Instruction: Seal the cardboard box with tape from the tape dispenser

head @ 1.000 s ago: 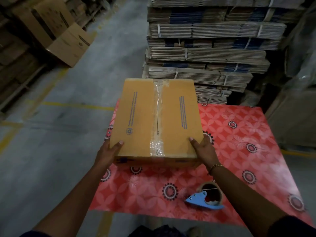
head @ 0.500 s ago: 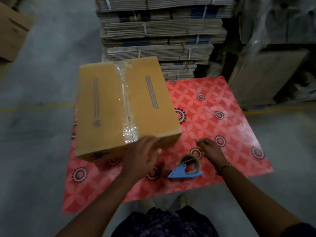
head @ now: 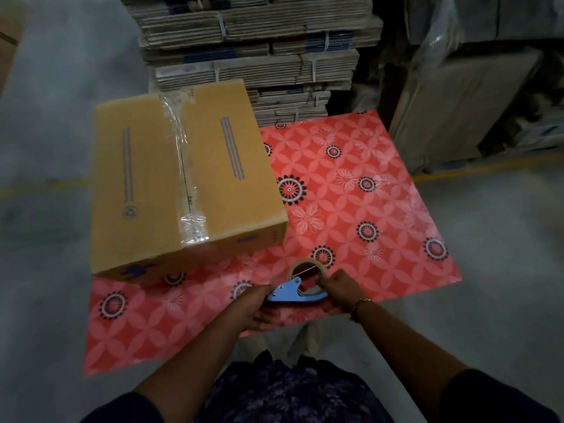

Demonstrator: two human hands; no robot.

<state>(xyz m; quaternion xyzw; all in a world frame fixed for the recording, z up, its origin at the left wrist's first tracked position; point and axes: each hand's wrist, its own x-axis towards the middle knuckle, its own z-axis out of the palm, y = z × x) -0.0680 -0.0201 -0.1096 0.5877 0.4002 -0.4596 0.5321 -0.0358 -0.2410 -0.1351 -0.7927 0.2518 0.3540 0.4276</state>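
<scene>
A brown cardboard box (head: 219, 184) lies on the left part of a red patterned table (head: 366, 193), its flaps closed. A strip of clear tape (head: 183, 166) runs along its centre seam. The blue tape dispenser (head: 297, 290), holding a brown roll, is near the table's front edge. My left hand (head: 256, 306) grips the dispenser's blue left end. My right hand (head: 338, 288) holds it on the right side by the roll. Both hands are apart from the box.
Bundled stacks of flat cardboard (head: 253, 47) rise behind the table. Tall cartons wrapped in plastic (head: 457, 96) stand at the right. Grey concrete floor with yellow lines (head: 488, 169) surrounds the table. Another carton (head: 9, 41) sits at the far left edge.
Both hands left the box and came down to the tape dispenser, closing on it. The view shifted, so the box now sits further left and turned slightly.
</scene>
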